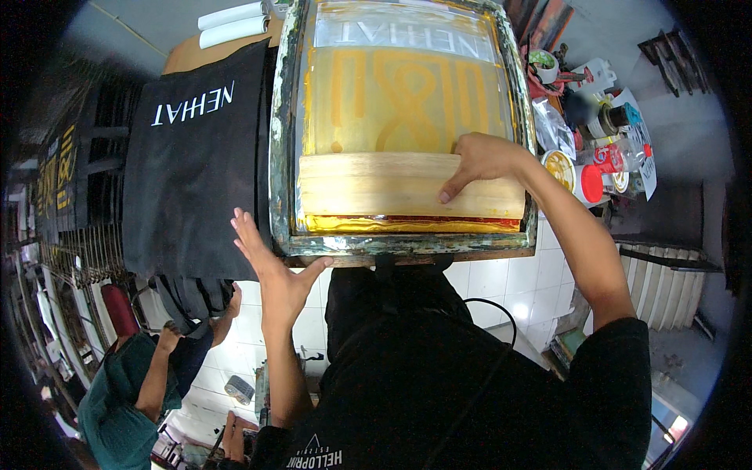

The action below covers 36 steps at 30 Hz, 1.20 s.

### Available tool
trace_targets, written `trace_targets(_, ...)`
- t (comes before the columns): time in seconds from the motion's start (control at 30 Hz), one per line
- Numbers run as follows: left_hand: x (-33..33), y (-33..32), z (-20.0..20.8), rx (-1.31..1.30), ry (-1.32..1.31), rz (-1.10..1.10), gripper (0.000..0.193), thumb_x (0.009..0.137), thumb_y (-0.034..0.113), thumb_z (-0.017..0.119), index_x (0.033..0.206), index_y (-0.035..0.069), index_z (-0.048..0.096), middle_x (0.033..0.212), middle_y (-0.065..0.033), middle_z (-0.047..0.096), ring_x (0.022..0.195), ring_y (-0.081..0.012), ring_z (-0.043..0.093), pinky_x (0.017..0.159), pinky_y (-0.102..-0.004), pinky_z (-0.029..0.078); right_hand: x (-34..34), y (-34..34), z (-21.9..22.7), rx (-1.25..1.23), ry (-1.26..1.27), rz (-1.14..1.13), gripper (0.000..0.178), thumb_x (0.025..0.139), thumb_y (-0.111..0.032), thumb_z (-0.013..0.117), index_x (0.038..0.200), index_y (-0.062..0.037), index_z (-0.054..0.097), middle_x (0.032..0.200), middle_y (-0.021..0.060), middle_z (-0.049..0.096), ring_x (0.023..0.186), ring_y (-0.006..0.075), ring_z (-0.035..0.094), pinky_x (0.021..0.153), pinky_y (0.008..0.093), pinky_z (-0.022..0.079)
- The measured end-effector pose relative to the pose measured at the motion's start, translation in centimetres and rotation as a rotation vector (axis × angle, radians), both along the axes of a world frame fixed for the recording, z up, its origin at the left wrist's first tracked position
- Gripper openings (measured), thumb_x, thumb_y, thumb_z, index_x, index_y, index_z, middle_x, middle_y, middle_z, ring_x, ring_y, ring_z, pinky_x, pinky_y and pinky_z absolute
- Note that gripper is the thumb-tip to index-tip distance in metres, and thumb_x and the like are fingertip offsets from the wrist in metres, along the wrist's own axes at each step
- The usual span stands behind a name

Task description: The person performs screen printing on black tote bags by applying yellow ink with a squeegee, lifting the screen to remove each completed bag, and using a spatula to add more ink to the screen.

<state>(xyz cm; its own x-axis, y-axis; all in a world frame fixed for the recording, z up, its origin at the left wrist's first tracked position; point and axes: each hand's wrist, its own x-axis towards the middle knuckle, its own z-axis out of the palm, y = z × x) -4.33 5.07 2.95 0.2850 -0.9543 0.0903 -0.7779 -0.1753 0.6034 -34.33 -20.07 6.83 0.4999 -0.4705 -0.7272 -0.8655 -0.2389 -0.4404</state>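
A screen-printing frame (pixel 283 149) with a worn metal rim lies in front of me, its mesh stained yellow with a large stencil shape. A wide wooden squeegee (pixel 368 184) lies across the near end of the mesh, with yellow and red ink pooled along its near edge. My right hand (pixel 479 160) grips the squeegee's far right corner, fingers curled over the wood. My left hand (pixel 274 262) is spread flat against the frame's near left corner, beside a black cloth bag (pixel 196 157) with white lettering.
Ink jars, bottles and tape rolls (pixel 583 168) crowd the bench to the right. White paper rolls (pixel 231 23) lie at the back left. Printed black bags hang on a rack (pixel 66 204) at the left. Another person (pixel 133 392) in a teal shirt stands lower left.
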Motion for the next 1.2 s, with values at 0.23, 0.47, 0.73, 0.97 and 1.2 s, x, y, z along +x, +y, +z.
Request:
trace_targets(0.23, 0.7, 0.0, 0.5, -0.002, 0.047, -0.001, 0.135, 0.059, 0.027, 0.094, 0.155, -0.004, 0.004, 0.163, -0.0281, 0.003, 0.153, -0.0407, 0.001, 0.121, -0.0575, 0.001, -2.3, -2.6, 0.6, 0.112, -0.105, -0.065, 0.060, 0.065, -0.044, 0.088, 0.096, 0.0062, 0.073, 0.082, 0.0122, 0.073, 0.074, 0.0189, 0.067, 0.065, 0.0320, 0.051)
trace_targets(0.47, 1.4, -0.6, -1.5, -0.104, -0.015, -0.113, 0.136, 0.056, 0.024, 0.095, 0.156, 0.000, 0.007, 0.164, -0.0234, 0.008, 0.153, -0.0367, 0.006, 0.122, -0.0550, -0.002, -8.7, -2.5, 4.0, 0.070, -0.603, -0.651, 0.077, 0.073, -0.037, 0.086, 0.128, 0.0087, 0.056, 0.112, 0.0150, 0.069, 0.092, 0.0189, 0.068, 0.083, 0.0325, 0.056)
trace_targets(0.73, 2.8, 0.5, -3.8, -0.500, 0.029, -0.077, 0.139, 0.059, 0.048, 0.092, 0.158, 0.005, 0.004, 0.165, -0.0209, 0.006, 0.153, -0.0360, 0.008, 0.123, -0.0505, 0.006, -7.7, 2.4, 11.4, -0.191, -1.336, -1.172, 0.065, 0.095, -0.041, 0.067, 0.137, 0.0048, 0.050, 0.127, 0.0201, 0.064, 0.112, 0.0264, 0.066, 0.096, 0.0384, 0.054)
trace_targets(0.97, 0.8, -5.8, 8.7, -1.041, 0.145, -0.087, 0.133, 0.066, 0.045, 0.090, 0.158, 0.006, 0.002, 0.163, -0.0223, 0.013, 0.151, -0.0361, 0.016, 0.123, -0.0474, 0.013, -8.4, 0.2, 22.2, -0.451, -1.755, -0.978, 0.059, 0.098, -0.039, 0.063, 0.140, 0.0008, 0.048, 0.133, 0.0168, 0.061, 0.114, 0.0264, 0.065, 0.098, 0.0412, 0.054)
trace_targets(1.2, 1.0, -12.2, 20.7, -1.095, 0.155, -0.094, 0.113, 0.075, 0.027, 0.087, 0.156, 0.000, 0.013, 0.160, -0.0212, 0.024, 0.150, -0.0314, 0.022, 0.123, -0.0434, 0.017, -8.4, -9.0, 31.4, -0.253, -1.854, -0.687, 0.048, 0.099, -0.042, 0.059, 0.120, 0.0010, 0.064, 0.111, 0.0165, 0.071, 0.097, 0.0298, 0.070, 0.087, 0.0457, 0.058)
